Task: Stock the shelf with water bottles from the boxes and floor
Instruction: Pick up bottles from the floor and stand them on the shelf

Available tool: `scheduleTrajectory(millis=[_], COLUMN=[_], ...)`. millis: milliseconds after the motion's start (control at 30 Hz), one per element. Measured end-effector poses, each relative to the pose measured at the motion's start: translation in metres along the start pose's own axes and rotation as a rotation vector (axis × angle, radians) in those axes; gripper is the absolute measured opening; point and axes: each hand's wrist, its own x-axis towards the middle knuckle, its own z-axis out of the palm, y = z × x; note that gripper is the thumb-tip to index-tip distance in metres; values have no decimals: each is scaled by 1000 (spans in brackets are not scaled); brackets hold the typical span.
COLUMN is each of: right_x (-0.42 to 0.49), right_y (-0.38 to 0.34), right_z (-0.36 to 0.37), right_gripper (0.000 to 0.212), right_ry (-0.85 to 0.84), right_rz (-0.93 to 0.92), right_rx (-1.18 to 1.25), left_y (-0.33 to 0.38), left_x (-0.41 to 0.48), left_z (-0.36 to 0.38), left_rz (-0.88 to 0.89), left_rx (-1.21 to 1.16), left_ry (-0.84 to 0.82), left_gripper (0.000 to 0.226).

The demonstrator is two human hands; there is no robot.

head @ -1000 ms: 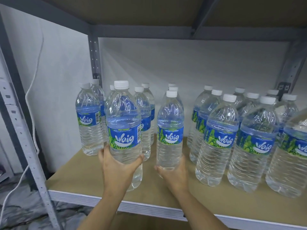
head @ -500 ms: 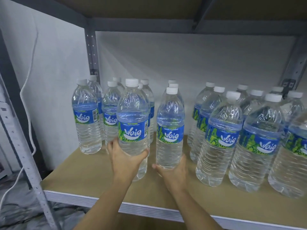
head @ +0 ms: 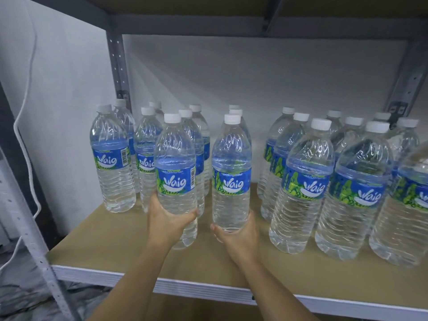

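Two clear water bottles with blue and green labels stand upright at the middle of the brown shelf board [head: 111, 242]. My left hand [head: 166, 222] grips the lower body of the left bottle [head: 175, 167], whose base is on or just above the board. My right hand [head: 238, 232] holds the base of the right bottle [head: 231, 172]. Several more bottles stand in rows behind them at the left [head: 111, 158], and another group fills the right side [head: 303, 181].
A grey metal upright [head: 27, 228] frames the shelf at the left, with a white cable [head: 23, 140] hanging along the wall. The upper shelf [head: 231, 10] sits overhead. The white front edge [head: 208, 288] of the board runs below my forearms.
My left hand has carried its bottle to the right and deeper into the shelf, closer to the one in my right hand. The right hand and its bottle have hardly moved.
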Motion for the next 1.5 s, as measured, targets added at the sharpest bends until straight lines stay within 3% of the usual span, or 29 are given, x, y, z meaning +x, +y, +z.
scheduleTrajectory(millis=[300,533,767,1233,1500], right_x=[-2,-3,-7,-6,-13], right_y=[-4,-7,-11,-11,-16], right_z=[-1,-2,-3,-5,-22], right_gripper=[92,100,106,102,105], right_ry=[4,-12,-20,-30,-145], right_rz=[-9,14,25,5,41], right_rx=[55,39,51,41,-26], left_y=[-5,-8,-4,-1,11], left_x=[2,3,2,0,-4], left_z=[-1,-2,-1,-2,-6], left_rz=[-13,-41,-33,-42,-69], left_rx=[-38,-43,-42,-16,4], left_ry=[-51,-85,-96,-101,-120], left_gripper=[106,115,109,121,133])
